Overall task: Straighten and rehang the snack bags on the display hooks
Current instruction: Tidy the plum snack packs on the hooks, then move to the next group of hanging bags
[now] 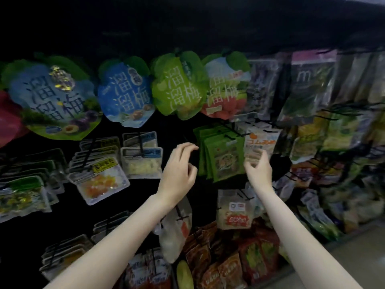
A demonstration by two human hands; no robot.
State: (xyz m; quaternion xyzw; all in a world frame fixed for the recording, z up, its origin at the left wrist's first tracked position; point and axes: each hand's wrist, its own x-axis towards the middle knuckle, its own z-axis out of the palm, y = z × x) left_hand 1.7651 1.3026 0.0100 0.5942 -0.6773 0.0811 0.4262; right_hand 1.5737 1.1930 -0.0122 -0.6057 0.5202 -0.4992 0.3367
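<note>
A white and orange snack bag (263, 142) hangs on a black hook at the middle right. My right hand (258, 170) pinches its lower edge from below. Just left of it hangs a stack of green snack bags (225, 157) on a hook (231, 134). My left hand (179, 170) is raised left of the green stack, fingers loosely curled in the air, holding nothing, in front of a dark empty gap in the display.
Large round plum bags (125, 90) hang in the top row. Clear bags of dried fruit (100, 180) hang at the left, red packets (229, 261) below. Dense rows of bags (333, 132) fill the right side. Black hooks stick out everywhere.
</note>
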